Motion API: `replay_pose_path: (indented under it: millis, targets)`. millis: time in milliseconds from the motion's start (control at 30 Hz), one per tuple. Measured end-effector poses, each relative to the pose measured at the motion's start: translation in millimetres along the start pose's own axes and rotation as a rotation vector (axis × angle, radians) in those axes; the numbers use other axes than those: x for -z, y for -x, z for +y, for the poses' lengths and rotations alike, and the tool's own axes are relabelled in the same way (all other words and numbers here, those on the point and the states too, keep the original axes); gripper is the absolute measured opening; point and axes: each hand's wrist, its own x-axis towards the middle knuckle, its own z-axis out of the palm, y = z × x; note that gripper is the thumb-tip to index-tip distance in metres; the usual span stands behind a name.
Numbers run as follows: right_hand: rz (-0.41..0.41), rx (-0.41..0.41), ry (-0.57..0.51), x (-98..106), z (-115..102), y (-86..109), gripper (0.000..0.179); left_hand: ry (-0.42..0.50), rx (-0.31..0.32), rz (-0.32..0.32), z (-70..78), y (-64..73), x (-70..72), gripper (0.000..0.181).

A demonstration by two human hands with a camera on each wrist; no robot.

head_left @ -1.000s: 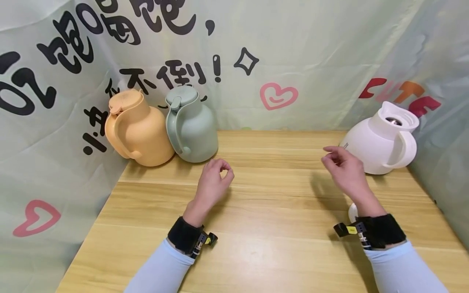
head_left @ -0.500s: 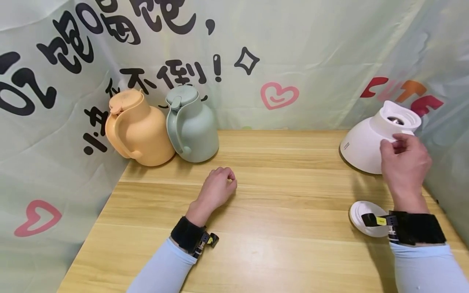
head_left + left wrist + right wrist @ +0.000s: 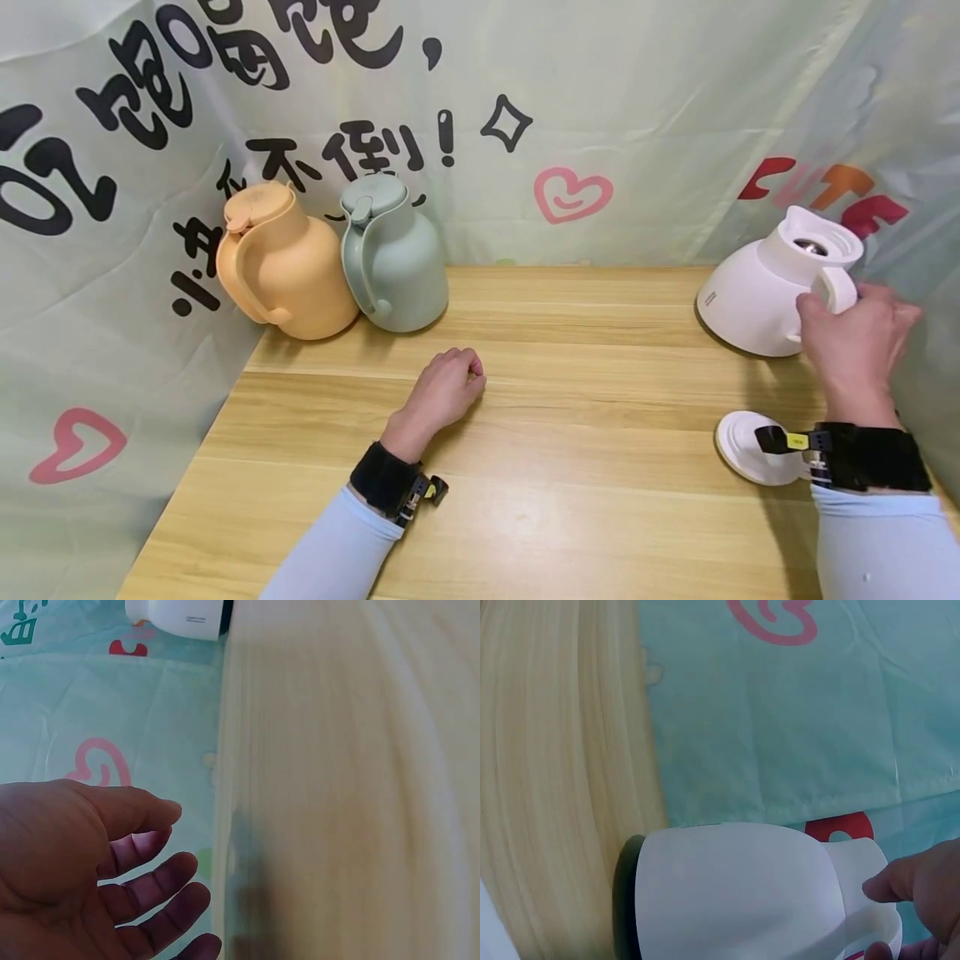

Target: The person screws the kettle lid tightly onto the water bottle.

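A white thermos jug (image 3: 750, 304), its mouth uncovered, stands at the back right of the table in the head view. At its handle (image 3: 837, 287) is my right hand (image 3: 858, 350), thumb on the near side and fingers round the outer side. The right wrist view has the thumb (image 3: 900, 881) stretched across the jug's neck, with a fingertip showing inside the handle loop. A white round lid (image 3: 753, 450) lies on the table below, partly covered by the wrist camera. My left hand (image 3: 440, 387) holds nothing; its fingers are loosely bent over the middle of the table.
An orange thermos jug (image 3: 300, 275) and a grey-green one (image 3: 408, 267), both lidded, stand side by side at the back left. A printed cloth (image 3: 660, 125) hangs behind the wooden table (image 3: 570, 467) and along both sides, close to the white jug.
My right hand has moved right, from in front of the white jug to its handle, uncovering the lid on the table. The left hand has dropped slightly. The jugs have stayed put.
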Motion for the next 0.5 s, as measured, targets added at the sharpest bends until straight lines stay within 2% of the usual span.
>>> replay_pose_path:
  millis: [267,500]
  targets:
    - [-0.025,0.148,0.125,-2.0,1.2,0.1,0.056,-0.016,0.000,-0.001,0.1,-0.6,2.2,0.005]
    - [-0.093,0.167,0.106,-8.9,-4.7,7.7,0.052,-0.009,-0.004,-0.008,0.9,-1.5,3.9,0.005]
